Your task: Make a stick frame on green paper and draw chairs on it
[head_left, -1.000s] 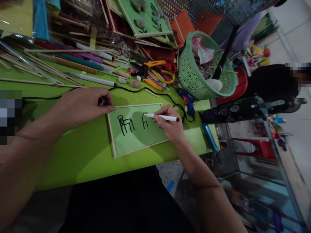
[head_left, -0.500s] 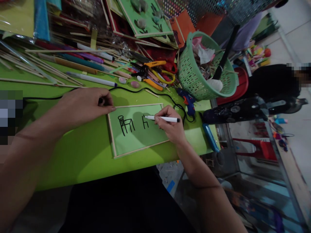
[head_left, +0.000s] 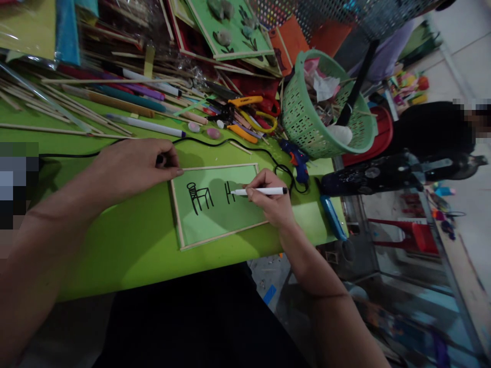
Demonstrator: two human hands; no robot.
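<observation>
My right hand (head_left: 270, 197) pinches a white marker (head_left: 264, 191) with a black end, its tip on the green card (head_left: 207, 225). The card is edged with thin wooden sticks and lies on the table. Drawn in black on it are a small chair (head_left: 200, 197) and, to the right, a few upright strokes (head_left: 229, 193). My left hand (head_left: 141, 161) rests at the card's top left corner, its thumb on the frame. Its curled fingers hold a small dark piece that looks like a black marker cap (head_left: 161, 160), partly hidden.
Behind the card run a black cord (head_left: 226, 141) and a blue glue gun (head_left: 297, 161). Wooden sticks (head_left: 49, 105), pens and orange-handled pliers (head_left: 245, 117) lie further back. A green basket (head_left: 312, 122) with scraps stands at right, near a black bottle (head_left: 360, 176).
The marker tip has moved slightly down and right with my right hand. The strokes under it have grown a longer upright line. My left hand stays put.
</observation>
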